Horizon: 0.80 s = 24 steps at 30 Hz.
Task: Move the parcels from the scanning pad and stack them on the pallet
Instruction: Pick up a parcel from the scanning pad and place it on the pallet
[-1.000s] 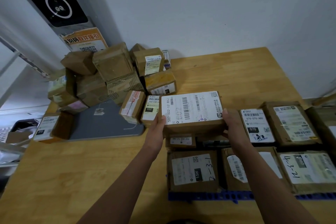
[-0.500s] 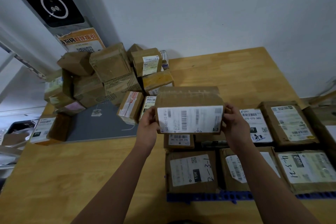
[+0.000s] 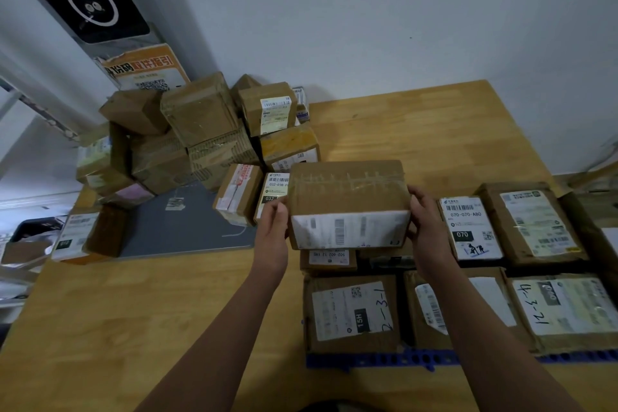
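Note:
I hold a brown cardboard parcel (image 3: 347, 191) between both hands, above the back left part of the blue pallet (image 3: 374, 358). Its taped brown side faces up and its white label faces me. My left hand (image 3: 272, 227) grips its left end and my right hand (image 3: 426, 227) its right end. Several labelled parcels lie flat on the pallet, among them one marked 2-3-1 (image 3: 351, 311) and one marked 070 (image 3: 471, 227). The grey scanning pad (image 3: 180, 224) lies to the left, with a pile of parcels (image 3: 200, 137) on and behind it.
The wooden table (image 3: 133, 311) runs to a white wall at the back. A black device (image 3: 87, 0) with an orange notice (image 3: 147, 70) stands behind the pile. Two small parcels (image 3: 239, 194) lean at the pad's right edge. A labelled parcel (image 3: 83, 234) sits at the pad's left.
The parcel has been tipped toward me: its label faced up a second ago and now faces me, with the taped side on top. Both hands stayed on its ends.

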Each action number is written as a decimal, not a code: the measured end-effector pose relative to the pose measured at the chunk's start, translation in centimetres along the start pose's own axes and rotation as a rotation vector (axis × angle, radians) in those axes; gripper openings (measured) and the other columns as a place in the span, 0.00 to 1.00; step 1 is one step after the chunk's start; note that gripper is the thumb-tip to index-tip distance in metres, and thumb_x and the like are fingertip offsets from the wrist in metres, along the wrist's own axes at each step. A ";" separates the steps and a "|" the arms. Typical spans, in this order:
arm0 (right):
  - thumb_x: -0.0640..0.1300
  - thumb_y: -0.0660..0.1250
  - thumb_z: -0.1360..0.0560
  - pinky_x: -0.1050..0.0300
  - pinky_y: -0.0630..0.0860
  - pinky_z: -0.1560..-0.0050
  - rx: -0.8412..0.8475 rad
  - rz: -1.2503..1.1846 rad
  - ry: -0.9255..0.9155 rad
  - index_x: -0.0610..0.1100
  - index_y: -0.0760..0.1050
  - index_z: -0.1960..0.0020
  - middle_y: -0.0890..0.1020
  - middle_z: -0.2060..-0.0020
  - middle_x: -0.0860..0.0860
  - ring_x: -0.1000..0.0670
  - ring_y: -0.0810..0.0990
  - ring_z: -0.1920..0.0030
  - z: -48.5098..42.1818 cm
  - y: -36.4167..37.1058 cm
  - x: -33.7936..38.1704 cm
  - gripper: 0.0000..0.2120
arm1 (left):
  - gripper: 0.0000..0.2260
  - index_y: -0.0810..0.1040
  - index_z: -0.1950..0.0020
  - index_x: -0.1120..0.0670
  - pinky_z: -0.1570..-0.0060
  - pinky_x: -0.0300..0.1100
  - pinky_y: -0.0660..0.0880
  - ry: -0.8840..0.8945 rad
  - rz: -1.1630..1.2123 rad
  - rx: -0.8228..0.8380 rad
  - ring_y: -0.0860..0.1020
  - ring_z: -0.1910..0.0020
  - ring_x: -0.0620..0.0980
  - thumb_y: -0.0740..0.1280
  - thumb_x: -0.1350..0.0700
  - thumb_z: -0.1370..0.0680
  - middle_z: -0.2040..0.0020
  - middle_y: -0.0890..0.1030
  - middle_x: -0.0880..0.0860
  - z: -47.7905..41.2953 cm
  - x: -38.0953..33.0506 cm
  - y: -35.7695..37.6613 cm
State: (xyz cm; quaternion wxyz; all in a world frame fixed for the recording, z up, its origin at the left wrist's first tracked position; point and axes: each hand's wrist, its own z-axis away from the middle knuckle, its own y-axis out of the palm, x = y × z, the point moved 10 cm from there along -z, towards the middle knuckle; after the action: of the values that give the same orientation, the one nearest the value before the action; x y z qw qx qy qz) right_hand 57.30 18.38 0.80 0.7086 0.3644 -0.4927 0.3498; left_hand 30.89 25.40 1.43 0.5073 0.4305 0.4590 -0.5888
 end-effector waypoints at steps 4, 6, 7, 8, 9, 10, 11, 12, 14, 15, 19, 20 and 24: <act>0.47 0.58 0.21 0.54 0.79 0.56 0.088 0.090 -0.109 0.53 0.75 0.36 0.84 0.48 0.53 0.50 0.83 0.48 0.0 0.3 1.8 0.15 | 0.12 0.74 0.38 0.46 0.56 0.31 0.75 0.037 -0.005 -0.025 0.79 0.49 0.35 0.53 0.52 0.15 0.45 0.81 0.47 -0.1 -1.3 -0.3; 0.38 0.59 0.19 0.58 0.80 0.58 0.129 0.086 -0.127 0.48 0.74 0.33 0.85 0.48 0.53 0.51 0.84 0.49 0.1 0.8 2.4 0.17 | 0.13 0.74 0.37 0.47 0.63 0.25 0.73 0.025 -0.026 -0.048 0.79 0.53 0.31 0.53 0.52 0.15 0.47 0.81 0.43 -0.4 -1.4 -0.3; 0.38 0.59 0.19 0.59 0.80 0.57 0.131 0.098 -0.125 0.47 0.74 0.33 0.85 0.48 0.53 0.51 0.84 0.49 0.2 0.9 2.6 0.17 | 0.13 0.74 0.36 0.48 0.63 0.25 0.73 0.013 -0.028 -0.054 0.80 0.52 0.33 0.53 0.51 0.15 0.48 0.81 0.43 -0.5 -1.5 -0.3; 0.40 0.59 0.19 0.59 0.80 0.57 0.122 0.112 -0.127 0.49 0.75 0.34 0.85 0.49 0.53 0.51 0.85 0.50 0.2 1.0 2.7 0.15 | 0.14 0.75 0.36 0.49 0.63 0.26 0.74 0.010 -0.024 -0.052 0.81 0.50 0.37 0.53 0.50 0.15 0.48 0.82 0.44 -0.5 -1.5 -0.3; 0.43 0.59 0.18 0.59 0.80 0.57 0.102 0.129 -0.128 0.53 0.77 0.37 0.86 0.51 0.54 0.51 0.85 0.51 0.2 0.9 2.7 0.13 | 0.15 0.76 0.36 0.49 0.62 0.28 0.75 0.008 -0.022 -0.036 0.81 0.49 0.41 0.53 0.49 0.16 0.48 0.82 0.46 -0.6 -1.5 -0.1; 0.45 0.59 0.18 0.59 0.79 0.58 0.082 0.153 -0.124 0.56 0.78 0.41 0.86 0.53 0.55 0.52 0.85 0.53 0.2 0.7 2.7 0.12 | 0.15 0.77 0.39 0.48 0.61 0.30 0.75 0.000 -0.014 -0.016 0.82 0.49 0.43 0.53 0.49 0.16 0.48 0.83 0.47 -0.5 -1.4 0.2; 0.47 0.59 0.18 0.58 0.79 0.58 0.068 0.183 -0.121 0.59 0.78 0.43 0.86 0.54 0.56 0.53 0.85 0.54 0.2 0.6 2.6 0.11 | 0.13 0.78 0.42 0.47 0.61 0.31 0.76 -0.008 -0.009 0.000 0.82 0.50 0.43 0.53 0.49 0.16 0.47 0.82 0.49 -0.5 -1.3 0.4; 0.49 0.60 0.18 0.55 0.79 0.56 0.067 0.204 -0.117 0.59 0.79 0.44 0.86 0.54 0.55 0.53 0.85 0.54 0.1 0.6 2.5 0.11 | 0.11 0.77 0.45 0.46 0.61 0.31 0.76 -0.015 -0.018 0.016 0.82 0.51 0.42 0.55 0.50 0.16 0.48 0.82 0.49 -0.5 -1.1 0.7; 0.48 0.61 0.21 0.47 0.80 0.50 0.087 0.189 -0.098 0.59 0.79 0.42 0.86 0.51 0.53 0.50 0.85 0.51 -0.3 0.6 2.1 0.12 | 0.06 0.77 0.45 0.47 0.60 0.32 0.76 -0.036 -0.050 0.078 0.82 0.51 0.43 0.61 0.52 0.17 0.48 0.81 0.49 -0.4 -0.6 1.5; 0.47 0.62 0.24 0.46 0.79 0.49 0.102 0.175 -0.091 0.58 0.78 0.40 0.86 0.50 0.53 0.49 0.85 0.50 -0.4 0.7 2.0 0.15 | 0.06 0.78 0.44 0.48 0.57 0.34 0.77 -0.030 -0.080 0.108 0.82 0.49 0.46 0.64 0.53 0.19 0.47 0.82 0.49 -0.4 -0.5 1.8; 0.49 0.66 0.31 0.46 0.78 0.44 0.136 0.237 -0.097 0.59 0.69 0.29 0.82 0.42 0.52 0.48 0.82 0.44 -0.6 0.9 1.7 0.31 | 0.15 0.72 0.35 0.46 0.58 0.32 0.77 0.005 -0.104 0.080 0.81 0.47 0.43 0.67 0.57 0.20 0.47 0.81 0.41 -0.2 -1.0 1.6; 0.51 0.67 0.30 0.47 0.77 0.42 0.122 0.246 -0.097 0.58 0.64 0.26 0.80 0.39 0.52 0.49 0.80 0.42 -0.6 0.6 1.6 0.33 | 0.19 0.68 0.32 0.43 0.57 0.32 0.77 0.025 -0.131 0.049 0.80 0.47 0.41 0.67 0.54 0.21 0.46 0.79 0.40 0.0 -1.5 1.3; 0.45 0.62 0.20 0.70 0.71 0.51 0.087 0.440 -0.187 0.62 0.63 0.28 0.77 0.47 0.71 0.65 0.77 0.47 -0.1 0.7 2.8 0.24 | 0.21 0.63 0.31 0.42 0.45 0.50 0.78 0.161 -0.449 -0.054 0.75 0.41 0.43 0.67 0.47 0.22 0.38 0.75 0.43 0.1 -3.1 0.4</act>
State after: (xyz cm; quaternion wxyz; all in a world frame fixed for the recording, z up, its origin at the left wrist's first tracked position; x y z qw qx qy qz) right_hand 57.50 19.18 3.59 0.5503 0.3093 -0.6080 0.4815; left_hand 31.60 25.85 4.40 0.3367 0.3493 0.5977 -0.6383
